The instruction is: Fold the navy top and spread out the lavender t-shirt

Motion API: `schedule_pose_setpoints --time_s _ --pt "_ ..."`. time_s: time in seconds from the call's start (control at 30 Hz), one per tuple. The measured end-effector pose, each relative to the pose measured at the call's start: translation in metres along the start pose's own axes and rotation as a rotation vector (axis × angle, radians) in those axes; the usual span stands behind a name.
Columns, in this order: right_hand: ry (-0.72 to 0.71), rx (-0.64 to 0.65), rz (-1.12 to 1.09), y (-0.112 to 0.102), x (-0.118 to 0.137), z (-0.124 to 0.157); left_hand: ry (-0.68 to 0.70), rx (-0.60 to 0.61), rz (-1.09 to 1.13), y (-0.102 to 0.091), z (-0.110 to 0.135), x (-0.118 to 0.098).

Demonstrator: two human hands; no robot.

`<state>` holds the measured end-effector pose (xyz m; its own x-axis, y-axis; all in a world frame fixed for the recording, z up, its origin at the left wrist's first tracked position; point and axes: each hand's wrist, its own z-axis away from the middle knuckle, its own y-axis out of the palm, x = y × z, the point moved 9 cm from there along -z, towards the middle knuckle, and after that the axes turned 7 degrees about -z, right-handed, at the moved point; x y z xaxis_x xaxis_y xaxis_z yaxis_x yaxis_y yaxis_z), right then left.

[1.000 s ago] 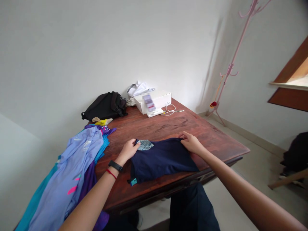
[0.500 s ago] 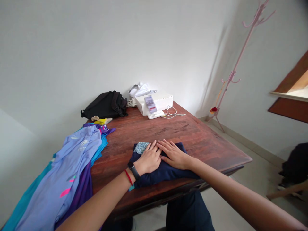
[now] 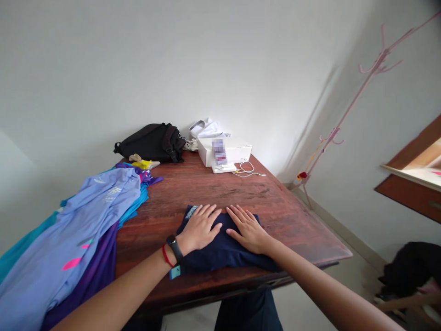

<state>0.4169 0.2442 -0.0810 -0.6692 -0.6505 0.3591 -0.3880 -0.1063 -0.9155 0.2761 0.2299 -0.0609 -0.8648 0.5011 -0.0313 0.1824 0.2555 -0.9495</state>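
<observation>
A folded navy garment [image 3: 220, 255] lies near the front edge of the wooden table, with a patch of light blue pattern at its far left corner. My left hand [image 3: 201, 227] rests flat on its left part, fingers spread; a dark wristband and a red cord circle that wrist. On the right part of the cloth, my right hand [image 3: 250, 232] lies flat too, fingers apart. The two hands are separate, with navy fabric showing between them. A small teal tag [image 3: 175, 272] pokes out at the garment's near left corner.
Lilac, teal and purple clothes [image 3: 99, 202] drape over the table's [image 3: 275, 197] left side. Behind them sit a black bag [image 3: 151, 142] and a yellow item [image 3: 143, 164]. A white box [image 3: 234, 149] with a white cable [image 3: 246, 171] stands at the back. A pink coat stand [image 3: 358, 99] leans in view at right.
My hands, whose fingers met at the middle of the garment, have slid apart to left and right. Less of the blue patterned patch shows. The camera view has tilted slightly.
</observation>
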Motion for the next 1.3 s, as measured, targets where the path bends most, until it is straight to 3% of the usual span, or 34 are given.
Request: schedule_pose_setpoints --time_s 0.27,0.47,0.67,0.8,0.9,1.0,1.17,1.3 --pt "-0.003 0.042 -0.05 -0.004 -0.005 -0.009 -0.071 -0.107 0.033 -0.02 0.002 0.013" --pt "0.023 -0.004 -0.214 -0.024 -0.009 -0.034 -0.143 -0.117 0.1 -0.029 0.008 0.047" --pt "0.108 0.335 -0.276 -0.009 -0.002 -0.088 -0.183 -0.111 0.162 -0.026 0.008 0.068" --pt "0.013 0.634 -0.203 0.012 0.022 -0.111 -0.167 -0.093 0.172 -0.027 0.006 0.069" --pt "-0.067 0.73 -0.135 0.02 0.036 -0.12 -0.183 -0.054 0.181 -0.026 0.007 0.074" --pt "-0.14 0.73 -0.117 0.021 0.044 -0.127 -0.233 -0.074 0.166 -0.03 0.008 0.085" --pt "-0.196 0.623 -0.068 0.019 0.047 -0.153 -0.351 -0.237 0.152 -0.05 0.012 0.103" --pt "-0.231 0.45 -0.096 0.018 0.053 -0.189 -0.276 -0.309 0.196 -0.061 0.01 0.094"
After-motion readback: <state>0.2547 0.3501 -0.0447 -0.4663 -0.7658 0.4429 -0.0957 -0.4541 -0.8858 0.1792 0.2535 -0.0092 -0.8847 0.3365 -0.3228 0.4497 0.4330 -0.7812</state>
